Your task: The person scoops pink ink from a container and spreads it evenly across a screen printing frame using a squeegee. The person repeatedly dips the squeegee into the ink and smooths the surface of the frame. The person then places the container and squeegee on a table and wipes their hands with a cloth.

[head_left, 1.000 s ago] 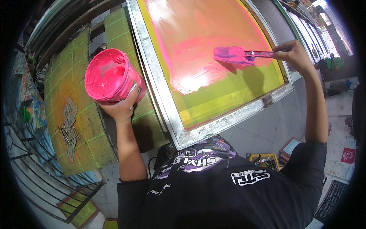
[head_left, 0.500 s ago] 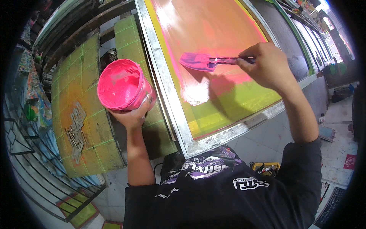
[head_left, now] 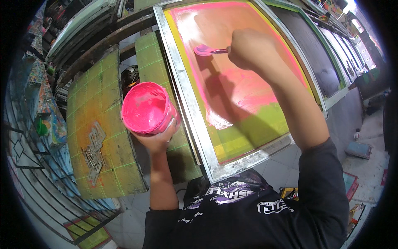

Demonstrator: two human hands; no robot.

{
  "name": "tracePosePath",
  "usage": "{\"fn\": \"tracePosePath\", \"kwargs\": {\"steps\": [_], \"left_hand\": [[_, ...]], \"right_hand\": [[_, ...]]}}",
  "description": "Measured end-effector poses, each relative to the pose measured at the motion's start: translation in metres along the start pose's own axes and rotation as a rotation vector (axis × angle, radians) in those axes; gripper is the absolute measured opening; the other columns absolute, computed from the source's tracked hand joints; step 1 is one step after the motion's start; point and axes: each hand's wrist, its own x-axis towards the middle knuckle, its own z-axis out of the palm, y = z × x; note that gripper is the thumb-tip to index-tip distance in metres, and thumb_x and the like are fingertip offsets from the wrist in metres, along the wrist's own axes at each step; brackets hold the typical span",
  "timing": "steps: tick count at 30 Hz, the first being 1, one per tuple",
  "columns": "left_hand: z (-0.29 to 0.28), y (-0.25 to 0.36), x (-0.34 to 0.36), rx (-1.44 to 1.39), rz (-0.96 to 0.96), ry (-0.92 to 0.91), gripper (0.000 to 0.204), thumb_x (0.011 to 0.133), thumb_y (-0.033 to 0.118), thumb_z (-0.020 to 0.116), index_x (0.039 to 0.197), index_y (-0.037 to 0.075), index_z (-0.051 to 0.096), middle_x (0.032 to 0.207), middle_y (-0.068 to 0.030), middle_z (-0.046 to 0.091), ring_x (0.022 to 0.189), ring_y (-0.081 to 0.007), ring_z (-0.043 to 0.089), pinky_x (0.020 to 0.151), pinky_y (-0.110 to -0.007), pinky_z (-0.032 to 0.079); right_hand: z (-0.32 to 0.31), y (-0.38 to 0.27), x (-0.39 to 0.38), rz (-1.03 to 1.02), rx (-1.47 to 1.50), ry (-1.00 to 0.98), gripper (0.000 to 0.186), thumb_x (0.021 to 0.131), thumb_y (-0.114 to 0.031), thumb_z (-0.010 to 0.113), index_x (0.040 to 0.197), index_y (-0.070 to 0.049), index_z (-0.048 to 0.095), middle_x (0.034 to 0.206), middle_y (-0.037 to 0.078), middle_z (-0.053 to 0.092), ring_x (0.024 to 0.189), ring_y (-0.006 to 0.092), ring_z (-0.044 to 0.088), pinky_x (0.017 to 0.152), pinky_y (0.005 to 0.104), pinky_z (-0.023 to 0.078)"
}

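Observation:
My left hand [head_left: 156, 142] is wrapped round a pink plastic tub [head_left: 171, 116] from below, its mouth tilted toward me. Bright pink ink [head_left: 149, 114] coats the tub's inside. To the right lies a screen-printing frame [head_left: 180, 89] with a pale metal border and yellow-green mesh [head_left: 242, 141]. Over the upper middle of that screen, my right hand [head_left: 253, 47] grips a spatula [head_left: 203, 50] by its handle, the pink-smeared blade pointing left. I cannot tell whether the blade touches the mesh. Pink ink [head_left: 248, 89] is spread across the mesh, with a thick patch near its lower left.
Two green gridded boards [head_left: 85, 116] lie at the left, one bearing metal plates [head_left: 97, 137] and small loose metal pieces. Farther left is a black metal rack [head_left: 45, 199]. A second, dark screen [head_left: 304, 45] lies to the right of the first.
My right hand and the spatula have moved farther up the screen, and the blade is turned more edge-on. The whole view has shifted slightly; my left hand still holds the tub.

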Motion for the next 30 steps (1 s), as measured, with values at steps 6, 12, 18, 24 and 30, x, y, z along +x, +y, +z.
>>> {"fn": "tracePosePath", "kwargs": {"steps": [6, 12, 18, 24, 30], "left_hand": [[-0.012, -0.014, -0.002, 0.123, 0.056, -0.022, 0.118, 0.043, 0.009, 0.086, 0.138, 0.006, 0.016, 0.13, -0.014, 0.037, 0.116, -0.0245, 0.044, 0.097, -0.041, 0.041], [-0.02, -0.029, 0.003, 0.227, 0.156, 0.004, 0.129, 0.041, 0.022, 0.089, 0.139, 0.001, 0.009, 0.132, -0.0157, 0.035, 0.121, -0.0259, 0.039, 0.104, -0.041, 0.03], [-0.022, -0.033, 0.005, 0.314, 0.224, -0.035, 0.128, 0.043, 0.03, 0.088, 0.139, 0.001, 0.011, 0.133, -0.0175, 0.037, 0.121, -0.0279, 0.04, 0.104, -0.04, 0.03], [-0.031, -0.039, 0.005, 0.356, 0.116, -0.003, 0.122, 0.042, 0.011, 0.086, 0.139, 0.003, 0.013, 0.132, -0.0139, 0.038, 0.119, -0.0254, 0.043, 0.1, -0.04, 0.036], [-0.018, -0.019, 0.0, 0.211, -0.092, 0.042, 0.107, 0.043, 0.011, 0.085, 0.133, 0.002, 0.027, 0.124, -0.0114, 0.044, 0.109, -0.0225, 0.05, 0.092, -0.038, 0.043]], "right_hand": [[0.015, 0.035, 0.02, -0.06, 0.336, 0.119, 0.027, 0.08, -0.028, 0.06, 0.082, -0.002, 0.067, 0.076, 0.012, 0.065, 0.069, 0.0249, 0.061, 0.062, 0.0344, 0.047], [0.037, 0.08, -0.044, -0.4, 0.863, 0.283, 0.018, 0.079, -0.019, 0.067, 0.086, -0.002, 0.068, 0.073, 0.007, 0.06, 0.063, 0.0131, 0.054, 0.055, 0.0283, 0.042], [0.015, 0.059, -0.093, -0.945, 0.257, 0.727, 0.018, 0.065, -0.011, 0.069, 0.083, -0.011, 0.069, 0.072, 0.002, 0.053, 0.057, 0.0137, 0.049, 0.049, 0.0275, 0.036], [0.0, 0.097, -0.114, -0.953, 0.008, 0.738, 0.022, 0.065, -0.008, 0.067, 0.086, -0.016, 0.068, 0.075, 0.0, 0.055, 0.057, 0.0154, 0.051, 0.047, 0.0276, 0.034], [0.077, 0.178, -0.069, -0.049, 0.856, 0.563, 0.017, 0.083, -0.005, 0.056, 0.099, -0.001, 0.063, 0.077, 0.008, 0.059, 0.064, 0.0171, 0.057, 0.056, 0.0297, 0.045]]}}
